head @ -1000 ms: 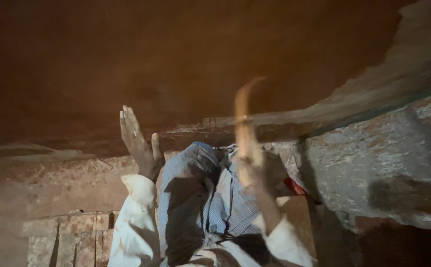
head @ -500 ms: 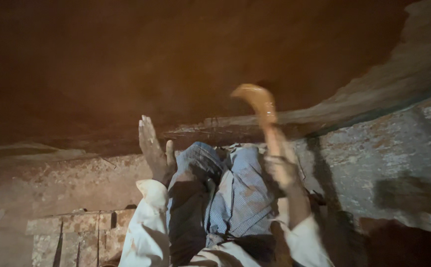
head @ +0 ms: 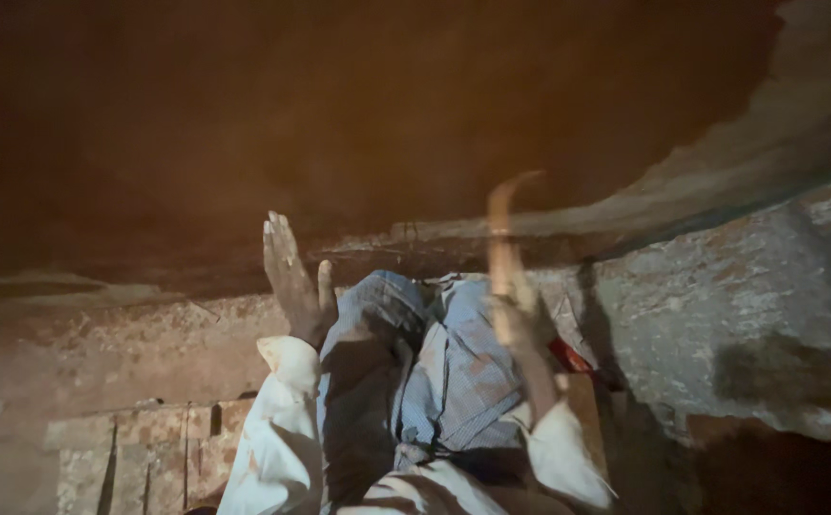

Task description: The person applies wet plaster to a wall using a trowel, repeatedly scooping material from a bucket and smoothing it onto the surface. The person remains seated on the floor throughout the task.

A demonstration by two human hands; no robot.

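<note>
Pretty dim shot, everything's reddish-brown, so take this with a grain of salt. The left hand (head: 293,277) is spread flat, fingers straight and together with the thumb sticking out, held up against or just in front of the rough wall (head: 740,286). It's not holding anything. The right hand (head: 516,319) is a blur, but it looks closed around the grip of a curved tool (head: 503,205), some kind of sickle-like or hooked blade, with the tip raised above the hand and pointing up toward the dark overhang (head: 387,105). I can't tell exactly what sort of tool it is.

Going by the pose, I'd say this is mid-swing on scraping or chopping at the ledge where wall meets overhang, left hand bracing. The next bit would need the blade landing on the ledge well clear of those left fingers, which are near but apart from it.

Below the hands you get the person's knees in bluish checked cloth (head: 435,372) and pale sleeves (head: 272,439). Lower left there's a stack of bricks (head: 148,443). A small red thing (head: 570,356) peeks out by the right forearm. No containers that I can see anywhere.
</note>
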